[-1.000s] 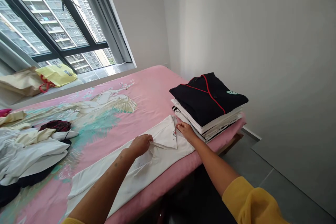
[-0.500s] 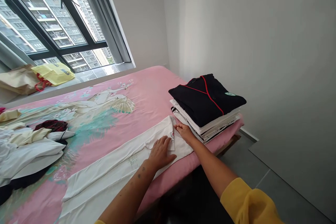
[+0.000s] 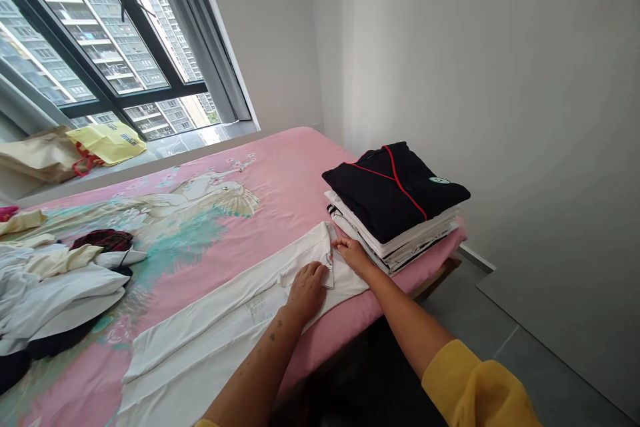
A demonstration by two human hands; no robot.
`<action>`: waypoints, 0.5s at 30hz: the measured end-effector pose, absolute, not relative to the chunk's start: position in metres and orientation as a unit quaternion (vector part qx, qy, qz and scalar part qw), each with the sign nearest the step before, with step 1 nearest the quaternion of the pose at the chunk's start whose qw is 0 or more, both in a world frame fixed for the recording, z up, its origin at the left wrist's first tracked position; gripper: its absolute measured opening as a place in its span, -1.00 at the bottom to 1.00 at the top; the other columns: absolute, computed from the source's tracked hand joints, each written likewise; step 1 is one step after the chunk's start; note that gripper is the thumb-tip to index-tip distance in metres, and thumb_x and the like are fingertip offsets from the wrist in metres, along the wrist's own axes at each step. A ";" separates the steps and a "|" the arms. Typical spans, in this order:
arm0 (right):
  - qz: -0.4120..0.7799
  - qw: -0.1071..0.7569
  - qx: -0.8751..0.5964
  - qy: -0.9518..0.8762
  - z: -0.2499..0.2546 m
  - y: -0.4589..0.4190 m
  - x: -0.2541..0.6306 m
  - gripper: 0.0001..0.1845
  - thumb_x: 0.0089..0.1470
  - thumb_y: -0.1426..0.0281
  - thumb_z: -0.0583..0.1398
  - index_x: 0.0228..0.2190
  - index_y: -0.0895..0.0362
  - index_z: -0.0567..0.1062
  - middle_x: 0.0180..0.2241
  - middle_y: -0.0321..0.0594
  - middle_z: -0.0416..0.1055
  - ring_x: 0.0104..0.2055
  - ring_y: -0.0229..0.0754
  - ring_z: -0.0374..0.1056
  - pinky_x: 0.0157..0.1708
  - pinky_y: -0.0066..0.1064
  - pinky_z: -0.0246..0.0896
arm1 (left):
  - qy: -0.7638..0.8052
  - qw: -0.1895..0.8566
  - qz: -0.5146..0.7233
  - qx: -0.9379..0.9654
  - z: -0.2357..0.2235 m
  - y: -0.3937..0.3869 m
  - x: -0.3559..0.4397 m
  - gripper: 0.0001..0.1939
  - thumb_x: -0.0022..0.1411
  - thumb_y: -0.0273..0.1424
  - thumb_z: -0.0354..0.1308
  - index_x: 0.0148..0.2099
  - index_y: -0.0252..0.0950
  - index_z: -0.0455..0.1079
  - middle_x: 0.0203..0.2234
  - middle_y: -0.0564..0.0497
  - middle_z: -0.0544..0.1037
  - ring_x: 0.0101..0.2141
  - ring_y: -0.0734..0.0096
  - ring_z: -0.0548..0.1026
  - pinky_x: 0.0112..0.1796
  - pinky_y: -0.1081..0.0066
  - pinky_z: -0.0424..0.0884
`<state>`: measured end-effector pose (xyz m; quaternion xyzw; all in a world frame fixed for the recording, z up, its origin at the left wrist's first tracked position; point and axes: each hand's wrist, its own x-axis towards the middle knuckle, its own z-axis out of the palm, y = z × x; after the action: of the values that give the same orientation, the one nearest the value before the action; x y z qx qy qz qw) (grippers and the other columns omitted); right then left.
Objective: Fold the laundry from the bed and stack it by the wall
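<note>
A white T-shirt (image 3: 220, 310) lies lengthwise along the bed's near edge, its long side folded in and a sleeve turned back near the top. My left hand (image 3: 307, 290) is on the sleeve beside a small dark and red print, fingers drawn together on the cloth and the thumb tucked from sight. Just beyond it, my right hand (image 3: 351, 253) pinches fabric at the shirt's upper end. Right behind that hand stands a stack of folded clothes (image 3: 417, 240), topped by a black garment (image 3: 395, 190) with red trim and a round pale green badge.
A loose heap of clothes (image 3: 60, 287) lies at the left on the pink patterned bedsheet (image 3: 300, 173). Yellow bag (image 3: 107, 142) and brown bag (image 3: 40, 157) rest on the windowsill. A wall (image 3: 500, 80) rises at the right, above grey floor (image 3: 460, 313).
My left hand has shifted slightly right, and its spread fingers and thumb have drawn in on the sleeve. The right hand keeps its pinch in nearly the same place.
</note>
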<state>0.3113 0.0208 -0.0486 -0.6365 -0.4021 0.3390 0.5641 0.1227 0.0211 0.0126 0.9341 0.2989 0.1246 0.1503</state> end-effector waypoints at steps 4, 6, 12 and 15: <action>0.323 0.544 -0.648 -0.424 -0.050 0.022 0.312 -0.66 -0.07 0.36 0.03 -0.29 0.16 0.52 -0.31 -0.21 0.49 -0.27 -0.18 0.37 -0.22 -0.36 0.25 | 0.351 0.179 0.193 0.899 0.001 0.024 0.121 -0.71 0.13 -0.55 -0.05 -0.12 -0.21 0.33 -0.12 -0.03 0.45 -0.09 0.32 0.37 -0.04 0.30 0.29; 0.311 0.529 -0.656 -0.440 -0.048 0.022 0.311 -0.65 -0.04 0.38 0.02 -0.26 0.16 0.52 -0.27 -0.19 0.49 -0.23 -0.17 0.38 -0.17 -0.33 0.25 | 0.374 0.187 0.223 0.881 -0.005 0.026 0.119 -0.73 0.22 -0.49 -0.12 -0.09 -0.24 0.33 -0.14 -0.04 0.46 -0.10 0.34 0.39 -0.06 0.31 0.32; 0.286 0.459 -0.613 -0.576 -0.020 0.003 0.304 -0.69 -0.02 0.45 0.09 -0.22 0.10 0.53 -0.10 -0.18 0.44 0.02 -0.13 0.27 0.10 -0.26 0.05 | 0.393 0.215 0.295 0.844 -0.018 0.028 0.112 -0.67 0.31 -0.36 -0.21 -0.01 -0.25 0.31 -0.12 -0.06 0.48 -0.07 0.36 0.41 -0.04 0.32 0.34; 0.259 0.350 -0.590 -0.680 -0.009 -0.009 0.301 -0.57 0.05 0.41 0.09 -0.01 0.04 0.42 0.10 -0.19 0.28 0.21 -0.07 0.06 0.21 -0.11 -0.17 | 0.395 0.230 0.325 0.828 -0.022 0.027 0.111 -0.66 0.32 -0.33 -0.20 0.01 -0.24 0.31 -0.09 -0.06 0.47 -0.04 0.35 0.40 -0.01 0.28 0.32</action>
<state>0.3010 -0.0091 -0.0089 -0.5900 -0.6800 0.2586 0.3502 0.1108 0.0270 -0.0218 0.8279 0.3947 0.3255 0.2301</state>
